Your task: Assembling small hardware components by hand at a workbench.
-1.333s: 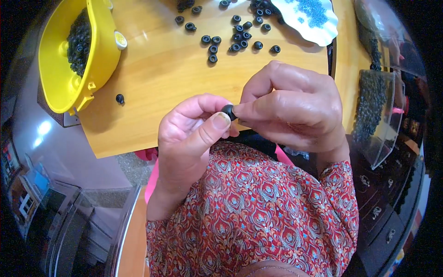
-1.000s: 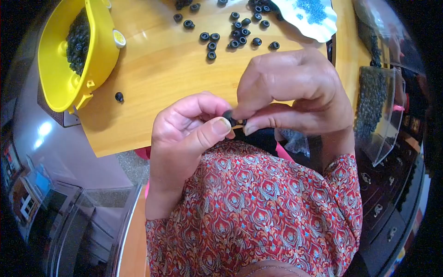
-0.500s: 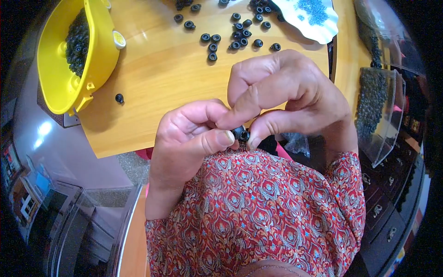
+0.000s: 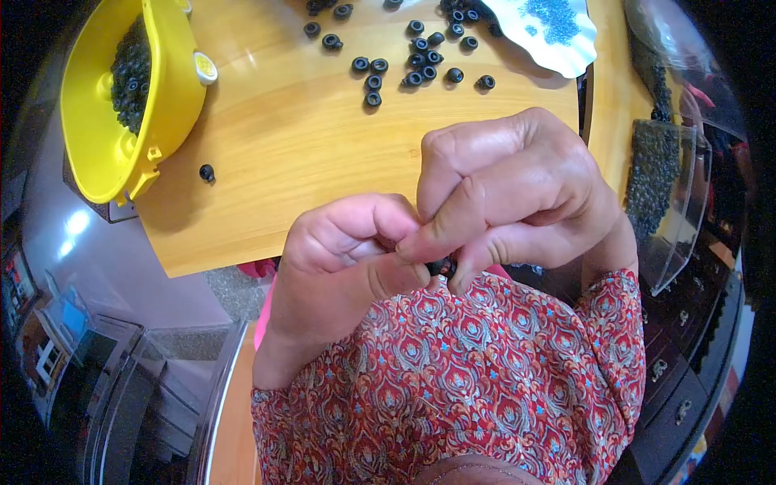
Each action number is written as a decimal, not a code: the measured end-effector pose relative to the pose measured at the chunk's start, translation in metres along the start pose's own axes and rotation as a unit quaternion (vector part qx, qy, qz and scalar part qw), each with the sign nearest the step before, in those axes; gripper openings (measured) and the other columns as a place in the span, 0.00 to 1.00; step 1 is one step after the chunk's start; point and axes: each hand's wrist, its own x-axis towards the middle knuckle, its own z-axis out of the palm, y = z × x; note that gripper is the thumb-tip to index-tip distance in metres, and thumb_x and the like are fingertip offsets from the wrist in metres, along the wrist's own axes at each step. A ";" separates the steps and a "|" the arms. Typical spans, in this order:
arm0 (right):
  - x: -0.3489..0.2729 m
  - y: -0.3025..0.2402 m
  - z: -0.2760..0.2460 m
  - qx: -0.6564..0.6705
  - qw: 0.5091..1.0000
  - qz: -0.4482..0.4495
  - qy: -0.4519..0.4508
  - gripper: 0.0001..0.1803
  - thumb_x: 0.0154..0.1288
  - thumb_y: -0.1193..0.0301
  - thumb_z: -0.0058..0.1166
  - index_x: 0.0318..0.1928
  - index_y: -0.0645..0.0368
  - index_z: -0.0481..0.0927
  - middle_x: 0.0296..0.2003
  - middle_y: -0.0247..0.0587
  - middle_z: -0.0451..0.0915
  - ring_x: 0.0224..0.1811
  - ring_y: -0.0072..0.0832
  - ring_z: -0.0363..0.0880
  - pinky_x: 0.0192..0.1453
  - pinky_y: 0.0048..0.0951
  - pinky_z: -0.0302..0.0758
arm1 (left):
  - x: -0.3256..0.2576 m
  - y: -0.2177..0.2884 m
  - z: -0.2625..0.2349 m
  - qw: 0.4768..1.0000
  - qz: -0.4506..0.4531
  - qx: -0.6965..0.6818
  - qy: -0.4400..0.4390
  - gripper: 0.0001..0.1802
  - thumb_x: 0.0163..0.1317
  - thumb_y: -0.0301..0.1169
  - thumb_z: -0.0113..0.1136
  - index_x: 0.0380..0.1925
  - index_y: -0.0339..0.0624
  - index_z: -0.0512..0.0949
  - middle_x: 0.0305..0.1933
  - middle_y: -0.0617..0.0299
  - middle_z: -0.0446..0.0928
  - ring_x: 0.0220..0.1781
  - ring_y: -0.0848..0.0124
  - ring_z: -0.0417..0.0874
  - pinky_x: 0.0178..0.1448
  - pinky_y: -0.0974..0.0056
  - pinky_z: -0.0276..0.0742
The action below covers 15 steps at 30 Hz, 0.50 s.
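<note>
Just above my lap, both hands meet at a small round black part (image 4: 441, 267), mostly covered by my fingers. My left hand (image 4: 343, 263) pinches it between thumb and curled forefinger. From the other side, my right hand (image 4: 517, 198) closes on it with thumb and bent fingers. On the table beyond lie several similar small black round parts with hollow centres (image 4: 373, 83). One lone black part (image 4: 207, 173) sits to the left of my hands. The exact join between the pieces in my fingers is hidden.
At the left edge of the wooden table (image 4: 267, 162) stands a yellow tub (image 4: 182, 97) containing a heap of black parts (image 4: 132, 77). A white wavy-edged dish (image 4: 578, 56) at the far right holds tiny bluish pieces (image 4: 554, 18). A clear box (image 4: 687, 210) of dark parts is at right.
Both hands have shifted slightly right and closer to my body. My fingers now cover more of the black part than before.
</note>
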 end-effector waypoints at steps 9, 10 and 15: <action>0.001 0.005 0.001 0.008 1.000 -0.008 0.026 0.12 0.52 0.69 0.66 0.31 0.67 0.84 0.25 0.41 0.77 0.24 0.29 0.76 0.26 0.27 0.69 | 0.003 -0.003 0.008 0.998 -0.005 -0.052 0.022 0.12 0.56 0.24 0.65 0.38 0.33 0.75 0.37 0.57 0.79 0.40 0.71 0.80 0.45 0.69 0.77; 0.000 0.007 0.001 0.008 1.000 -0.007 0.027 0.12 0.52 0.69 0.66 0.31 0.67 0.84 0.25 0.41 0.77 0.24 0.29 0.76 0.26 0.27 0.69 | 0.005 -0.002 0.006 0.998 -0.006 -0.052 0.022 0.12 0.56 0.24 0.65 0.38 0.33 0.75 0.37 0.57 0.79 0.40 0.71 0.80 0.45 0.69 0.77; 0.001 0.015 -0.004 -0.023 0.996 0.071 0.047 0.14 0.49 0.67 0.68 0.35 0.63 0.85 0.26 0.37 0.78 0.27 0.27 0.75 0.30 0.26 0.69 | 0.012 0.001 0.005 0.997 0.024 -0.020 0.076 0.15 0.57 0.29 0.65 0.41 0.32 0.75 0.38 0.56 0.79 0.35 0.73 0.79 0.43 0.68 0.76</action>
